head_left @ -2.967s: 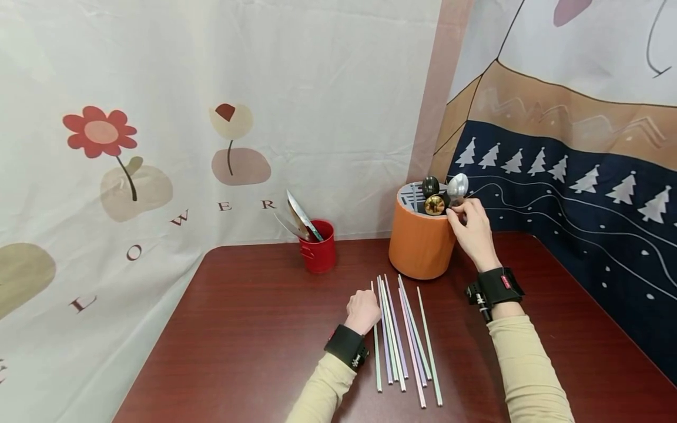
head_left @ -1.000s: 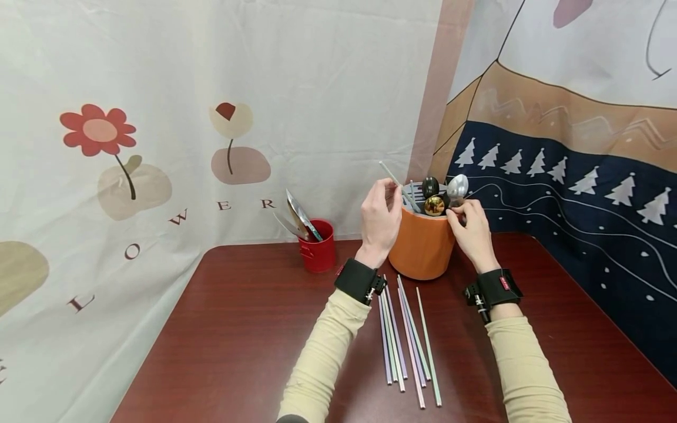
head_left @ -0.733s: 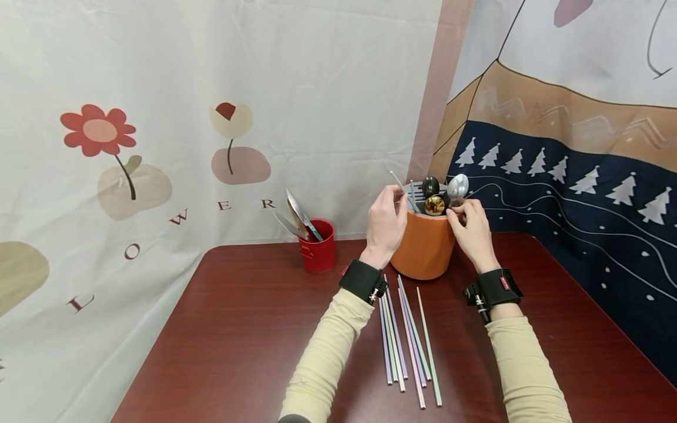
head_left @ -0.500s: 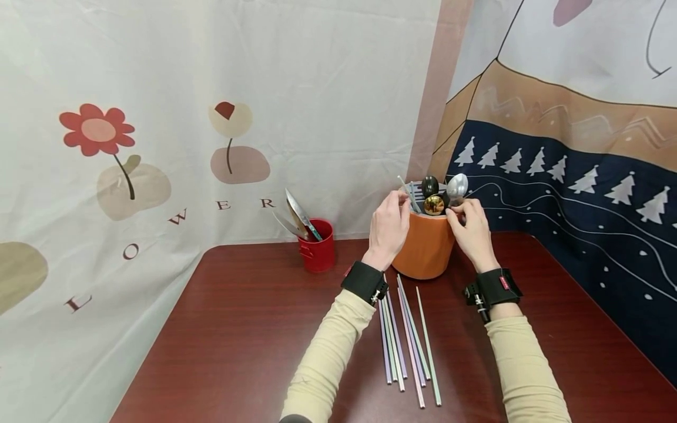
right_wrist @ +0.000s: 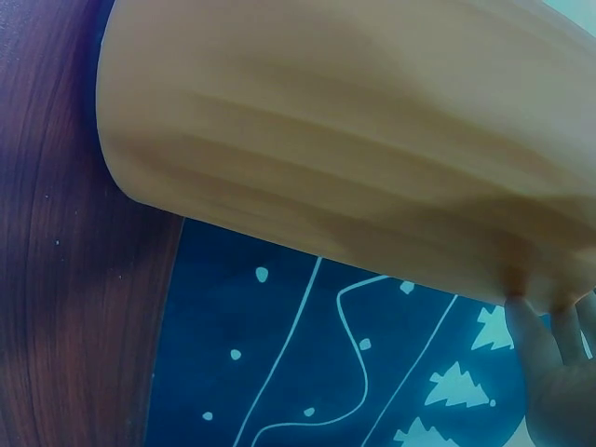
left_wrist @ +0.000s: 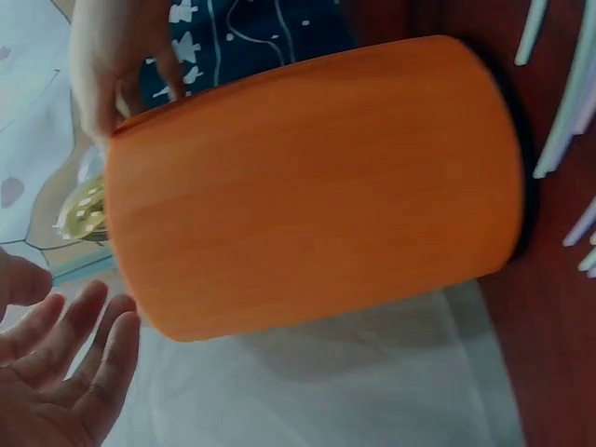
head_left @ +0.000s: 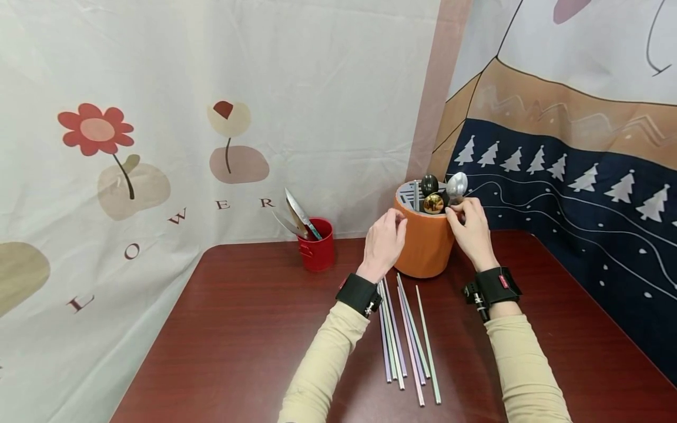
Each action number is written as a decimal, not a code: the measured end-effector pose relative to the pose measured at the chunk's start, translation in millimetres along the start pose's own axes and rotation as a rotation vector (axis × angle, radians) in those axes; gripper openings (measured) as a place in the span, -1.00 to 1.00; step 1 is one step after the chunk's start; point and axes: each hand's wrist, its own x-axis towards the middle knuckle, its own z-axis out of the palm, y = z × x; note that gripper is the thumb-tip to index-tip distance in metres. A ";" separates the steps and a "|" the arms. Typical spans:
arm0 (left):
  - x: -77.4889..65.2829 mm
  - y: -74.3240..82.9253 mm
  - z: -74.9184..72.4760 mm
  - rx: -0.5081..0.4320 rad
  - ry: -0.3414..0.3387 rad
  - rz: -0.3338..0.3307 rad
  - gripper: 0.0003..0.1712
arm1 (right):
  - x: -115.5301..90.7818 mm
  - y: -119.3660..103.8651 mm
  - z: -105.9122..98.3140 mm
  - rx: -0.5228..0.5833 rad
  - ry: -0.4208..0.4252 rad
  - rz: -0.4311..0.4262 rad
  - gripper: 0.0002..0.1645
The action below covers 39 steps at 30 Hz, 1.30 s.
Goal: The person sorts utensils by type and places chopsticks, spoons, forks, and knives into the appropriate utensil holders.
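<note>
My left hand (head_left: 383,242) is beside the left rim of the orange utensil holder (head_left: 425,247); in the left wrist view its fingers are loosely bent with nothing between them. Chopsticks (head_left: 416,197) stand in the slotted grey top of the holder. My right hand (head_left: 472,229) grips the holder's rim on the right, fingers against the outer wall. Behind it rise a silver spoon (head_left: 457,184), a black spoon (head_left: 429,184) and a gold spoon (head_left: 433,204). Several pastel chopsticks (head_left: 428,345) lie side by side on the table in front of the holder.
A small red bucket (head_left: 319,252) with knives (head_left: 302,214) leaning out of it stands to the left of the holder. Behind the reddish-brown table (head_left: 238,329) hangs a printed cloth (head_left: 328,117), with a dark blue tree-patterned part at the right.
My left hand picked up a chopstick from the table's left end, lowered it into the holder, let go and drew back slightly. My right hand stayed at the rim.
</note>
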 end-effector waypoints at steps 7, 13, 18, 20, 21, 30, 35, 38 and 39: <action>-33.9 -21.8 11.4 0.018 -0.118 -0.108 -0.88 | 1.5 -0.6 -0.1 -0.007 0.004 0.000 -0.59; -60.5 -36.1 20.8 0.027 -0.188 -0.236 -0.93 | 2.4 -1.0 -0.7 -0.009 0.005 -0.003 -0.60; -77.7 -42.0 24.6 0.063 -0.230 -0.296 -0.97 | 1.9 -1.6 -1.4 -0.007 0.000 0.002 -0.60; -83.6 -42.6 25.0 0.096 -0.260 -0.314 -0.95 | 1.6 -1.7 -1.6 -0.008 0.001 0.000 -0.60; -86.5 -42.9 25.2 0.110 -0.273 -0.320 -0.94 | 1.6 -1.6 -1.6 -0.008 0.001 0.000 -0.61; -107.2 -42.7 29.5 0.167 -0.392 -0.397 -0.86 | -0.2 0.1 -0.5 -0.010 -0.003 0.006 -0.60; -108.8 -39.1 31.8 0.221 -0.436 -0.449 -0.79 | -0.9 1.0 0.2 -0.013 0.004 -0.002 -0.61; -107.0 -36.0 33.7 0.289 -0.496 -0.495 -0.76 | -1.2 1.0 0.3 -0.009 0.008 -0.004 -0.62; -106.0 -35.0 34.2 0.308 -0.516 -0.510 -0.76 | -1.3 0.9 0.4 -0.007 0.010 -0.004 -0.62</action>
